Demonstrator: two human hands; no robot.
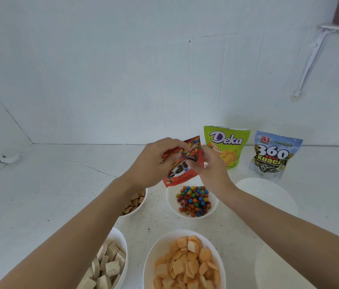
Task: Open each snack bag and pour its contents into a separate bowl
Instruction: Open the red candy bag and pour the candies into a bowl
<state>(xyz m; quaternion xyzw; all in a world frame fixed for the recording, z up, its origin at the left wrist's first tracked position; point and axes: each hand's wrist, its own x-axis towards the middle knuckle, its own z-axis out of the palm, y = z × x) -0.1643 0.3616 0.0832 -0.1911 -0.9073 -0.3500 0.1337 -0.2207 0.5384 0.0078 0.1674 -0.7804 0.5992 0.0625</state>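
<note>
My left hand (152, 163) and my right hand (212, 170) both grip a red candy bag (179, 174), held upside down above a white bowl (171, 205) of small coloured chocolate candies (194, 201). A green Deka bag (227, 144) and a grey-blue 360 Kuaci seed bag (275, 155) stand upright at the back right. Two bare white bowls sit on the right, one (268, 192) behind my right forearm and one (285, 268) at the lower right corner.
A bowl of orange square crackers (185, 265) sits front centre. Pale wafer pieces fill a bowl (110, 265) at front left, and a bowl of brown pillow snacks (135, 203) lies partly under my left forearm. White walls close the table's back and left.
</note>
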